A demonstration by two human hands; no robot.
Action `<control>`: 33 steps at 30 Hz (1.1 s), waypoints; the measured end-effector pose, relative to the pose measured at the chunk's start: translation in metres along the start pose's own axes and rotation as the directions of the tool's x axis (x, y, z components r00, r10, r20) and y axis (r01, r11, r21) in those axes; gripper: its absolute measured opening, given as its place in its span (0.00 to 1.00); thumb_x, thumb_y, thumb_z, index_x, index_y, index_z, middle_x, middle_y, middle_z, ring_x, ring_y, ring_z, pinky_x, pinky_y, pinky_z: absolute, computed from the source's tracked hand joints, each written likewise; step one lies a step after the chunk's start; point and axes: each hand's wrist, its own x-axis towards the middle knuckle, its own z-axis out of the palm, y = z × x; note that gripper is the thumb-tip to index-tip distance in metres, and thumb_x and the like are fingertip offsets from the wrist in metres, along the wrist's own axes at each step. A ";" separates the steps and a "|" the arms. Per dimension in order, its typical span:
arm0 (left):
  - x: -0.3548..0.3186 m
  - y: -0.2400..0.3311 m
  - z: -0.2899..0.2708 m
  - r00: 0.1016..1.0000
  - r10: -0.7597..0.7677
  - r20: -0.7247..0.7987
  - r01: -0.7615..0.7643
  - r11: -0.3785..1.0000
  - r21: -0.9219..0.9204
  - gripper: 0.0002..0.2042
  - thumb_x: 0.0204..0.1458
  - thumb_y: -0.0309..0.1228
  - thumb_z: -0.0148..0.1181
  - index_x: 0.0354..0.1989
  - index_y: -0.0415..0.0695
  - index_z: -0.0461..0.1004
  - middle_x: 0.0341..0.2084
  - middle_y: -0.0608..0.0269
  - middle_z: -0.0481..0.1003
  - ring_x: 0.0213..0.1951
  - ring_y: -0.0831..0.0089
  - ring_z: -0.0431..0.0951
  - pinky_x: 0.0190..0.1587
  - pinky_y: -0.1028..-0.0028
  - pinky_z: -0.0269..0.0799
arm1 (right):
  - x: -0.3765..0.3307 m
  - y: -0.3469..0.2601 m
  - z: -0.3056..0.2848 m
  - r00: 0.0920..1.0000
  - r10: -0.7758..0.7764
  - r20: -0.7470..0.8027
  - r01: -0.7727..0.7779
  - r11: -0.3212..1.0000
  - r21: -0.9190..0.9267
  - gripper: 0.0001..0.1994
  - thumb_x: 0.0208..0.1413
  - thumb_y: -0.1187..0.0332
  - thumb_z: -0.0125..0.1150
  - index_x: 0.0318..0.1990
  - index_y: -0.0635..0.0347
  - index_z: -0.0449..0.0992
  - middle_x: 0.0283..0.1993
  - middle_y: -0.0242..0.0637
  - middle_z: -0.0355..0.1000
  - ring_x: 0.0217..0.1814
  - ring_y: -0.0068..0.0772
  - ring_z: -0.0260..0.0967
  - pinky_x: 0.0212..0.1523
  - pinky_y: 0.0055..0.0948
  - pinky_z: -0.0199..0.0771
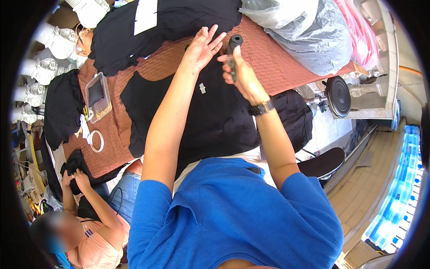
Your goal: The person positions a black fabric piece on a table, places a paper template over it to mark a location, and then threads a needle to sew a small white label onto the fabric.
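Observation:
My right hand (242, 74) is wrapped round a dark, cylindrical tool (235, 41) with a round black end that has a hole in it. Its exact kind is not clear. My left hand (201, 49) is raised beside it, fingers spread, with nothing in it. Both hands are over black fabric (215, 125) spread on the brown textured cloth (114, 148) of the table. A small pale tag (202, 88) lies on the fabric between my forearms.
At the far side are a black fabric pile (192, 18) with white paper (146, 17) on it, and filled plastic bags (313, 38). A clear box (106, 83) and a white ring (101, 142) lie left. A co-worker (101, 237) handles black cloth lower left. Dark seats (323, 163) stand right.

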 end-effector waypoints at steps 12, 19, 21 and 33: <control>-0.002 -0.004 0.000 0.992 0.044 0.118 -0.047 0.999 0.017 0.10 0.62 0.39 0.63 0.45 0.51 0.70 0.66 0.57 0.68 0.61 0.46 0.74 0.59 0.48 0.74 | 0.062 0.023 0.016 0.981 0.036 -0.189 -0.020 0.996 0.086 0.27 0.72 0.41 0.39 0.35 0.56 0.67 0.21 0.24 0.57 0.14 0.15 0.48 0.14 0.20 0.47; 0.001 -0.005 -0.006 0.993 0.035 0.110 -0.033 0.999 -0.023 0.03 0.62 0.35 0.62 0.41 0.54 0.76 0.66 0.55 0.69 0.63 0.49 0.71 0.65 0.53 0.70 | 0.068 0.021 0.021 0.968 0.013 -0.252 0.017 0.993 0.118 0.28 0.71 0.41 0.42 0.34 0.60 0.68 0.20 0.25 0.56 0.13 0.17 0.49 0.14 0.21 0.48; 0.003 -0.006 -0.007 0.994 0.037 0.107 -0.035 0.999 -0.023 0.03 0.62 0.34 0.63 0.41 0.54 0.77 0.66 0.55 0.69 0.62 0.50 0.72 0.64 0.54 0.71 | 0.069 0.021 0.021 0.967 0.007 -0.256 0.027 0.991 0.130 0.28 0.71 0.40 0.43 0.33 0.60 0.68 0.19 0.24 0.56 0.13 0.17 0.49 0.13 0.21 0.48; 0.009 -0.006 -0.021 0.985 0.040 0.168 -0.046 0.998 0.033 0.04 0.62 0.34 0.64 0.42 0.55 0.75 0.61 0.61 0.73 0.55 0.57 0.76 0.53 0.61 0.75 | 0.080 0.021 0.022 0.957 -0.004 -0.289 0.066 0.976 0.206 0.26 0.72 0.44 0.44 0.29 0.57 0.67 0.16 0.23 0.56 0.10 0.14 0.44 0.11 0.23 0.41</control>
